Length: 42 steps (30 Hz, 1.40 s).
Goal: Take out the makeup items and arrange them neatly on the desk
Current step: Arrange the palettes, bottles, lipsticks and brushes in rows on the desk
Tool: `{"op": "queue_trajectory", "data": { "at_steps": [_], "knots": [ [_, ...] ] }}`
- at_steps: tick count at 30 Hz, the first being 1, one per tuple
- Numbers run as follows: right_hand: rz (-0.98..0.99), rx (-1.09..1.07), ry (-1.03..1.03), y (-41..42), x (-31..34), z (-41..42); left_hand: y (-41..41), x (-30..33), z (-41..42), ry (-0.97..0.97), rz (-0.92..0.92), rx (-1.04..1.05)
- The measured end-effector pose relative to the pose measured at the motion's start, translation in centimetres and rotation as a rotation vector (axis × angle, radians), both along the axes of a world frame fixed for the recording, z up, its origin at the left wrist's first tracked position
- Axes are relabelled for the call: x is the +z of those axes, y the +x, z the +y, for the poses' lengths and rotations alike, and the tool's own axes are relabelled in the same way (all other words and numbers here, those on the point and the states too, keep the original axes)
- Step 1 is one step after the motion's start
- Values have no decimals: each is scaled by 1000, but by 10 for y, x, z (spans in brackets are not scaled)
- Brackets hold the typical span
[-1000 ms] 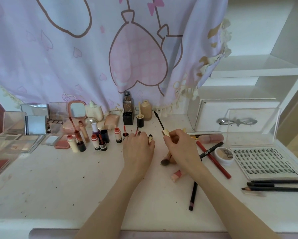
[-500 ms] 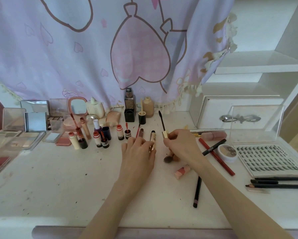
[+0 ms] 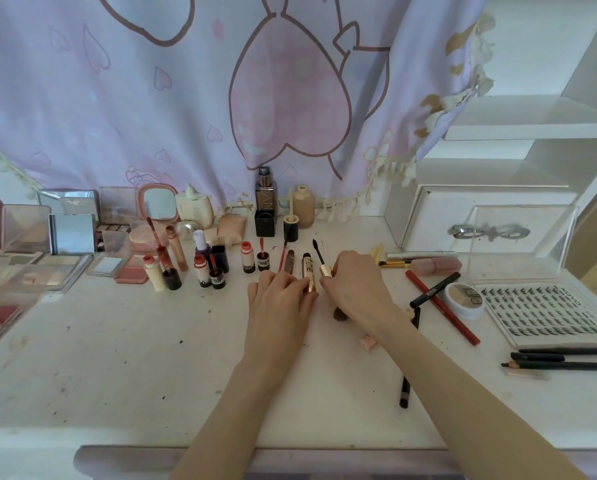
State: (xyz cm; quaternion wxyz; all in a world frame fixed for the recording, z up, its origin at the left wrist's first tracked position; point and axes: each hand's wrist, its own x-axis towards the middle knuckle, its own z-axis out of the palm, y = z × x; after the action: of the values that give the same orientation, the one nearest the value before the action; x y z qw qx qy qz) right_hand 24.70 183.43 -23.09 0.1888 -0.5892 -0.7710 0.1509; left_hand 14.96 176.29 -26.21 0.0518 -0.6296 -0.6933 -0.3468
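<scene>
On the white desk (image 3: 124,344) my left hand (image 3: 278,299) grips a gold mascara tube (image 3: 308,271), which lies with its mouth pointing away from me. My right hand (image 3: 354,285) pinches the gold cap of the mascara wand (image 3: 319,256), its black brush angled up and away, just right of the tube. Left of the tube lie a brown lip tube (image 3: 289,261) and its thin red wand (image 3: 283,255). Small lip glosses (image 3: 247,261) stand in a row further left.
Open palettes (image 3: 30,268), a round pink mirror (image 3: 158,205) and foundation bottles (image 3: 266,202) line the back and left. Pencils (image 3: 440,308), a concealer pot (image 3: 463,299), a lash tray (image 3: 543,311) and a clear box (image 3: 522,244) sit right. A brush (image 3: 340,313) and a black pencil (image 3: 406,389) lie under my right forearm.
My left hand has slid the mascara tube a little forward and the right hand has brought the wand closer beside it. The camera has tilted slightly upward.
</scene>
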Motion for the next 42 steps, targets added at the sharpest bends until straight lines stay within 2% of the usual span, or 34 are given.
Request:
{"op": "queue_trajectory", "data": {
  "at_steps": [10, 24, 29, 35, 38, 42],
  "knots": [
    [-52, 49, -56, -3, 3, -5, -1, -1, -1, 16, -37, -24],
    [-56, 108, 30, 3, -4, -7, -3, -2, -2, 40, -38, -17],
    [-13, 126, 51, 10, 0, -10, -4, -1, -3, 26, -33, -21],
    [181, 132, 66, 38, 10, -7, 0, 2, -6, 59, -18, -46],
    [67, 196, 115, 59, 9, 2, 3, 3, -8, 100, 42, -138],
    [-285, 422, 134, 78, 6, 16, 7, 3, -11, 68, 164, -259]
  ]
}}
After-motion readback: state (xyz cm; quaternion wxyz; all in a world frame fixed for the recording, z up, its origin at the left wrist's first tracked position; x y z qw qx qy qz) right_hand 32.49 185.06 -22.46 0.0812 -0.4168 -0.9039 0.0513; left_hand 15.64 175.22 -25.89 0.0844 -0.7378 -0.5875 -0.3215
